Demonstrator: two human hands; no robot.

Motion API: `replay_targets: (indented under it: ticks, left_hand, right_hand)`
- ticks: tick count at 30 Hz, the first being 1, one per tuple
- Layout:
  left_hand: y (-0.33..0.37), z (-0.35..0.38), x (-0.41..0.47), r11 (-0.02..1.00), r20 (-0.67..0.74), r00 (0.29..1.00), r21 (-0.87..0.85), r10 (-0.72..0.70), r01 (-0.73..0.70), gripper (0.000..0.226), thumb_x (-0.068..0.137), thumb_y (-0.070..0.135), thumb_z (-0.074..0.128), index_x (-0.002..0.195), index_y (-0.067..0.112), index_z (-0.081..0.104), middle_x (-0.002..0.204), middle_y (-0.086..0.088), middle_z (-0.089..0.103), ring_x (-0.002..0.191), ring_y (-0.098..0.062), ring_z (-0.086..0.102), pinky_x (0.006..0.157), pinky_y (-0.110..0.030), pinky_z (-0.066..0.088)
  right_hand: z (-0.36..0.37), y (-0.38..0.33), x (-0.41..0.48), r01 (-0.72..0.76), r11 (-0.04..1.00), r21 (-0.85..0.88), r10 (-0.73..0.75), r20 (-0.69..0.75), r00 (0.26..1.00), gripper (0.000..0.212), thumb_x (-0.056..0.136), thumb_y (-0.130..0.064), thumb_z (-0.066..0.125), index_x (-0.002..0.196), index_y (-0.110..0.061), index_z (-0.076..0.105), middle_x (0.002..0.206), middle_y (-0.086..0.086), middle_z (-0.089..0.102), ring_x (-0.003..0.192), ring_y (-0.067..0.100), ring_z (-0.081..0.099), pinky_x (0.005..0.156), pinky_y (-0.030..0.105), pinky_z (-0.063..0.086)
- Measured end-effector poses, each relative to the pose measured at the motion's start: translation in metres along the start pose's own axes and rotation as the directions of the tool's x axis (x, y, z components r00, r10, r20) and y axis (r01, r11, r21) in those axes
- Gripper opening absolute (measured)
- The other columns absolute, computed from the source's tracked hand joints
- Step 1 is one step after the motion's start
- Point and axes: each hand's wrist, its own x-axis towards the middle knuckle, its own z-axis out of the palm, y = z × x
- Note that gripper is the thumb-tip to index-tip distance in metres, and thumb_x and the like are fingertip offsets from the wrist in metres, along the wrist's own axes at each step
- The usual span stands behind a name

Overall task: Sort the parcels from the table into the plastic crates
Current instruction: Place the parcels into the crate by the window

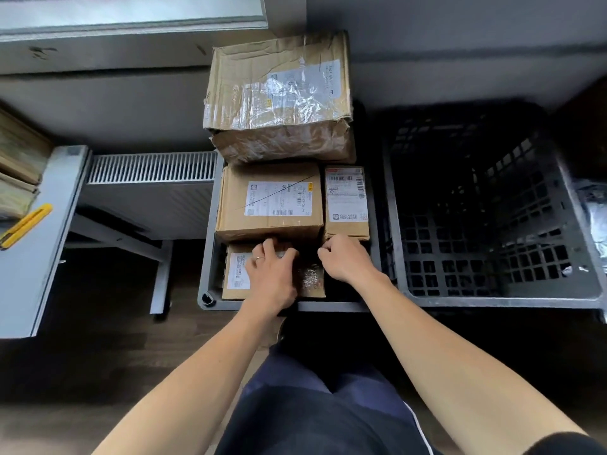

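Inside grey crate, cardboard parcels, black crate alongside

In the upper left I see a pale window pane above a grey sill ledge, letting in soft daylight. Below it sits a white ribbed wall radiator. A pale grey metal table fills my left edge. Dark wood-plank floor shows lower left, plain grey wall upper right.
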Motion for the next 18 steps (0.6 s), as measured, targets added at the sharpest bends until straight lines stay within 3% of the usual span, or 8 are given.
replay_targets:
  ticks: [2, 6, 9, 11, 14, 18]
  left_hand:
    - [0.005, 0.0, 0.0, 0.999, 0.023, 0.998, 0.002, -0.05, 0.05, 0.078, 0.081, 0.008, 0.072, 0.148, 0.034, 0.041, 0.151, -0.012, 0.015, 0.146, -0.041, 0.011, 0.118, -0.051, 0.019]
    - [0.013, -0.002, 0.002, 0.997, 0.064, 0.995, 0.01, -0.075, 0.075, 0.076, 0.083, 0.01, 0.071, 0.149, 0.034, 0.04, 0.153, -0.013, 0.012, 0.149, -0.043, 0.007, 0.12, -0.052, 0.016]
    - [0.01, 0.001, -0.001, 0.996, 0.06, 0.995, -0.035, -0.08, 0.082, 0.069, 0.089, 0.022, 0.071, 0.15, 0.035, 0.041, 0.158, -0.014, 0.01, 0.151, -0.041, 0.006, 0.121, -0.054, 0.014]
    - [0.007, 0.006, -0.006, 0.988, -0.021, 0.997, -0.132, -0.078, 0.074, 0.057, 0.094, 0.033, 0.068, 0.147, 0.035, 0.047, 0.159, -0.014, 0.015, 0.151, -0.037, 0.012, 0.12, -0.053, 0.016]
    - [0.01, 0.013, -0.009, 0.968, -0.166, 0.986, -0.25, -0.012, -0.03, 0.035, 0.097, 0.035, 0.065, 0.131, 0.028, 0.063, 0.139, -0.007, 0.042, 0.134, -0.029, 0.037, 0.109, -0.046, 0.027]
    - [0.033, 0.005, -0.005, 0.885, -0.151, 0.983, -0.437, 0.105, -0.162, 0.016, 0.099, 0.024, 0.06, 0.107, 0.017, 0.073, 0.106, -0.005, 0.067, 0.106, -0.027, 0.059, 0.087, -0.038, 0.042]
  right_hand:
    - [0.0, 0.0, 0.001, 0.013, 1.0, -0.003, -0.013, 0.014, 1.0, 0.029, 0.099, -0.024, 0.05, 0.078, -0.012, 0.066, 0.087, 0.008, 0.068, 0.086, 0.034, 0.064, 0.072, 0.039, 0.051]
    - [0.001, 0.004, -0.002, 0.043, 0.999, -0.003, -0.043, 0.031, 0.999, 0.027, 0.099, -0.025, 0.051, 0.103, -0.015, 0.076, 0.109, 0.01, 0.072, 0.104, 0.036, 0.065, 0.088, 0.043, 0.055]
    - [0.0, 0.005, -0.004, 0.048, 0.999, 0.001, -0.048, 0.077, 0.996, 0.035, 0.101, -0.027, 0.053, 0.129, -0.016, 0.07, 0.132, 0.012, 0.068, 0.124, 0.037, 0.06, 0.102, 0.044, 0.051]
    - [-0.001, 0.006, -0.006, 0.055, 0.998, 0.009, -0.056, 0.101, 0.993, 0.042, 0.102, -0.03, 0.055, 0.14, -0.016, 0.064, 0.144, 0.011, 0.062, 0.135, 0.035, 0.054, 0.111, 0.043, 0.046]
    - [-0.007, 0.006, -0.011, 0.077, 0.996, 0.042, -0.081, 0.109, 0.991, 0.041, 0.103, -0.029, 0.054, 0.14, -0.016, 0.065, 0.145, 0.009, 0.062, 0.136, 0.031, 0.054, 0.114, 0.043, 0.043]
    - [-0.021, 0.008, -0.023, 0.128, 0.99, 0.061, -0.135, 0.133, 0.982, 0.03, 0.102, -0.021, 0.051, 0.118, -0.016, 0.077, 0.124, 0.004, 0.072, 0.121, 0.026, 0.061, 0.104, 0.041, 0.049]
